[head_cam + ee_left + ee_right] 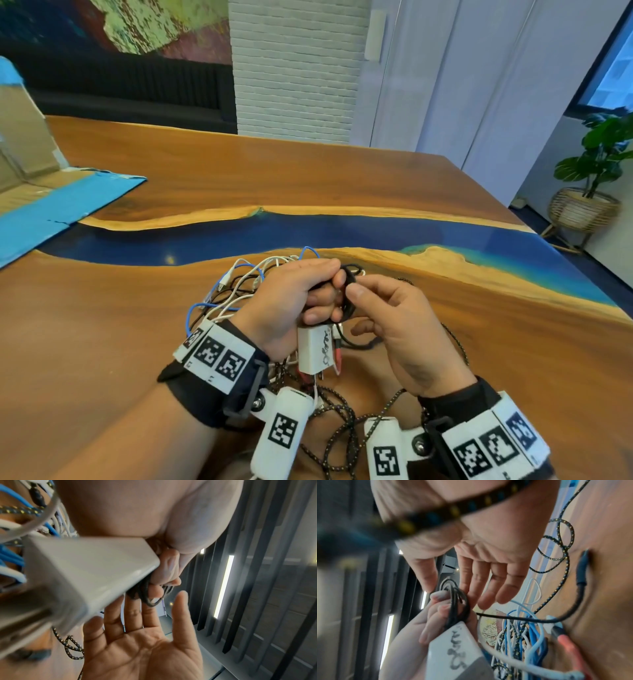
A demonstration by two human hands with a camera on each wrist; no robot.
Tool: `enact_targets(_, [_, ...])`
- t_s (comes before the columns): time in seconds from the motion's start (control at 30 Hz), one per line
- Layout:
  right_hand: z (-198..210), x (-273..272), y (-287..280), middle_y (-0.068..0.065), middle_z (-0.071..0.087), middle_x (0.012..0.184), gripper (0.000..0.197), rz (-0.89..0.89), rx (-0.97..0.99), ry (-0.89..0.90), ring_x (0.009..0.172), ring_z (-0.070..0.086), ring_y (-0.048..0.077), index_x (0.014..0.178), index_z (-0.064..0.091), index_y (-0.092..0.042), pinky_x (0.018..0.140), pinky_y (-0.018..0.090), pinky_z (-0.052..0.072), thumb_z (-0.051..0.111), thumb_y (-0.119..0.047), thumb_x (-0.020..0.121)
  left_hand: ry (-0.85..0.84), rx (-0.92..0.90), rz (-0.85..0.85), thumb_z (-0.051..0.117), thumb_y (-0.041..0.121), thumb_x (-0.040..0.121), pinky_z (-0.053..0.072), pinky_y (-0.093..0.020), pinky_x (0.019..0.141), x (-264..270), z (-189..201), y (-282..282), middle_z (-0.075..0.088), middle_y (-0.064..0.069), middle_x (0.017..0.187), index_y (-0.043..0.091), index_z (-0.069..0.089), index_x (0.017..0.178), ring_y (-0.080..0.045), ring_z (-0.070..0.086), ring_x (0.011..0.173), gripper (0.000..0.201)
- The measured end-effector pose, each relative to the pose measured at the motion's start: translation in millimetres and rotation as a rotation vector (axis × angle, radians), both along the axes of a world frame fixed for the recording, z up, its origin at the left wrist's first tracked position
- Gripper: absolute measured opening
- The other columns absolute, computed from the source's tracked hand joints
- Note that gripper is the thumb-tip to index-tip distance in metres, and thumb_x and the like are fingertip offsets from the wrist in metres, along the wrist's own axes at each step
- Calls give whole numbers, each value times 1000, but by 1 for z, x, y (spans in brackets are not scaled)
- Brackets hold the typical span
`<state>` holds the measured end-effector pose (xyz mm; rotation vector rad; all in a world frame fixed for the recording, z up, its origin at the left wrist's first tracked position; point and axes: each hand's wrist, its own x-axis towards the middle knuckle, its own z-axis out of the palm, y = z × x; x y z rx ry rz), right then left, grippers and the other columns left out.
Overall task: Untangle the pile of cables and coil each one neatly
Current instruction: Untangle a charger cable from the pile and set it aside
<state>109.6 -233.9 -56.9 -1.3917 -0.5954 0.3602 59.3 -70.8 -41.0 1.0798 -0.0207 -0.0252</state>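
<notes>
Box (65, 202), cardboard with blue outside, lies opened flat at table's (308, 178) far left; contents can't be made out. Cable pile (236, 284) on table, under and beyond left hand (291, 305). Left hand raised above pile, fingers curled round small black coil (347, 294); white charger (315, 349) hangs just below it. Right hand (400, 329) just beside, fingers straight and loose, thumb and forefinger tips at coil. Braided cable (342, 421) loops near wrists.
</notes>
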Motion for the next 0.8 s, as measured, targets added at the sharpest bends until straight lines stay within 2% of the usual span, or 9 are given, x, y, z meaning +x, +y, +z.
enact_targets(0.07, [-4,-1,4,11,72,82,6,-62,-15,-62,73,68,18,98,73,-8,61,27,51,71,-11,93,26,4,-40,54,30,94,45,-27,58,0,-1,2,24,3,50,11,58,74,-11,26,39,28])
enact_targets(0.17, [-8,1,6,17,70,84,5,-70,5,-71,73,69,26,96,70,-3,68,39,57,72,-6,91,31,12,-91,55,31,93,45,-27,60,-1,-2,4,26,4,49,11,58,74,-9,28,39,28])
enact_targets(0.3, [-6,-1,6,15,69,80,6,-21,81,-4,66,69,26,95,64,4,65,33,56,65,9,91,28,4,-176,56,29,96,47,-26,60,1,-5,9,29,5,47,10,59,75,-8,31,36,28])
enact_targets(0.4, [-6,-3,12,12,70,80,11,-22,99,22,65,68,25,95,63,1,62,30,55,64,11,90,65,-23,-198,58,29,93,48,-25,60,4,-8,14,30,5,45,10,60,74,-9,32,35,27])
enact_targets(0.53, [-7,-4,13,15,70,84,7,-85,94,-8,71,67,30,92,66,1,71,44,55,69,7,88,60,-36,-213,55,29,95,50,-25,61,5,-11,16,31,5,45,10,59,74,-10,34,36,28])
enact_targets(0.6, [-8,-5,14,18,70,84,12,-116,128,4,67,67,32,91,62,1,68,45,55,70,9,87,53,-52,-220,57,29,95,50,-25,61,5,-11,15,31,5,44,10,58,74,-10,35,36,29])
enact_targets(0.67, [-7,-6,16,20,71,86,24,-164,126,13,69,67,34,94,56,-7,69,47,54,73,5,83,68,-64,-207,57,30,95,49,-24,60,6,-12,14,30,6,42,11,57,71,-10,33,34,30])
enact_targets(0.73, [-5,-8,16,19,71,85,31,-145,143,71,66,66,34,101,49,-10,66,45,55,68,9,87,89,-71,-190,56,30,95,47,-24,59,7,-13,14,29,6,41,11,56,69,-10,32,34,32])
enact_targets(0.8, [1,-9,13,19,69,83,33,-36,201,205,63,64,33,110,45,-11,60,39,56,60,12,90,79,-62,-179,58,29,95,46,-24,58,7,-15,14,29,6,41,11,56,69,-10,31,34,32])
